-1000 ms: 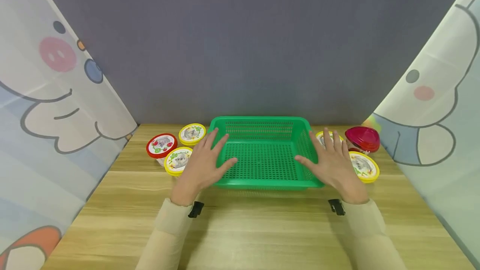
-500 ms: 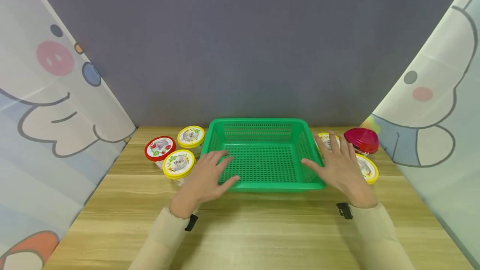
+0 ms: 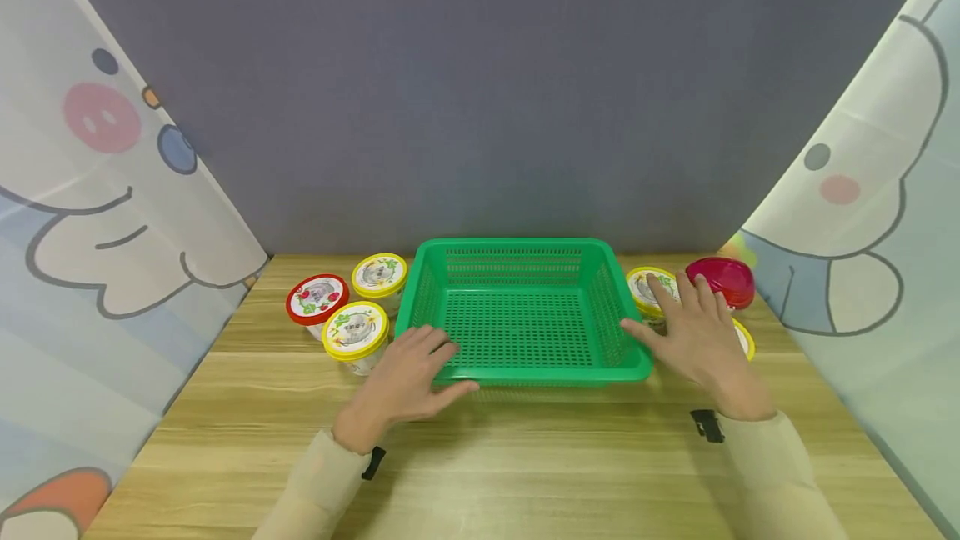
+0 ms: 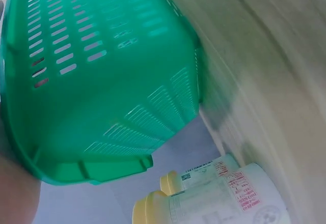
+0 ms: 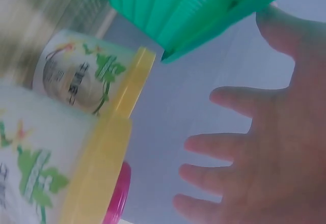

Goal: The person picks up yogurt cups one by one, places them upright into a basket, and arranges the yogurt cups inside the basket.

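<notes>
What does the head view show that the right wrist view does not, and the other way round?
Only the head view: the person's left hand, a red-lidded white round tub, and left of the basket two yellow-lidded white round tubs, one nearer, one farther.

Only the right wrist view: the leaf-printed side wall of the nearer right-hand yellow-lidded tub.

Both: the person's right hand, the green perforated plastic basket, parts of the two right-hand yellow-lidded tubs, and a shiny magenta lid.
</notes>
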`<state>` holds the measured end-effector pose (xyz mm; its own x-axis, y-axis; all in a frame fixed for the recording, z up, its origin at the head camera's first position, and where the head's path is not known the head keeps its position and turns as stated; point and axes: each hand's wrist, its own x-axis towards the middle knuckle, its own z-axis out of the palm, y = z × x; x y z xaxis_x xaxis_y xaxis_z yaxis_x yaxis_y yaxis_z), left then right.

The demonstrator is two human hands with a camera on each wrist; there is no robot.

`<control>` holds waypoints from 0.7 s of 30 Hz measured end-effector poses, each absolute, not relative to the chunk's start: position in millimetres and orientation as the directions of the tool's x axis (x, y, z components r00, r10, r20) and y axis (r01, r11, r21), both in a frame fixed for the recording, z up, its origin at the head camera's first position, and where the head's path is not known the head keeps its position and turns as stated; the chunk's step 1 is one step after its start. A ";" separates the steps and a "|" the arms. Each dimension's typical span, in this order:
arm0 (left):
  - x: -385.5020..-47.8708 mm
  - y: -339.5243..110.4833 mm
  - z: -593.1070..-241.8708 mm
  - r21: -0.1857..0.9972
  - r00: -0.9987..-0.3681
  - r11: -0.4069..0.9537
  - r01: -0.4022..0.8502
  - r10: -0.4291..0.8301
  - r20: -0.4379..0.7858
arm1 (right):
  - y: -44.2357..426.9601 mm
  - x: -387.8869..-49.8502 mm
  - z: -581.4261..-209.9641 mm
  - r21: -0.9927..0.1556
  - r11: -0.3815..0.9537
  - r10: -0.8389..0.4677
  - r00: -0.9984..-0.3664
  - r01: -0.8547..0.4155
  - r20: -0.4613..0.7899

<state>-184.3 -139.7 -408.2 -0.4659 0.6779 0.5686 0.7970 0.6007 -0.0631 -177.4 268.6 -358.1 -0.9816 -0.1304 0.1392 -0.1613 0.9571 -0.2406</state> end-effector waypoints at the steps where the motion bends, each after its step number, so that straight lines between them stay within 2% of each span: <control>1: -184.1 -139.6 -409.2 -0.078 -0.450 0.594 0.801 0.683 0.575 | 271.0 -176.7 -358.6 -0.240 0.958 -0.125 -0.983 -0.155 0.134; 9: -182.2 -138.1 -408.9 -0.158 -0.365 0.557 0.815 0.705 0.608 | 290.0 -175.6 -358.3 -0.217 0.970 -0.089 -0.993 -0.105 0.083; 21: -180.4 -138.7 -409.2 -0.141 -0.385 0.570 0.809 0.696 0.606 | 304.7 -173.8 -357.8 -0.252 0.966 -0.064 -0.998 -0.060 -0.006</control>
<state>-180.4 -138.7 -409.2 -0.3848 0.6958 0.6064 0.8092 0.5704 -0.1410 -173.8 304.7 -357.8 -0.9979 -0.0639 -0.0061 -0.0603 0.9659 -0.2520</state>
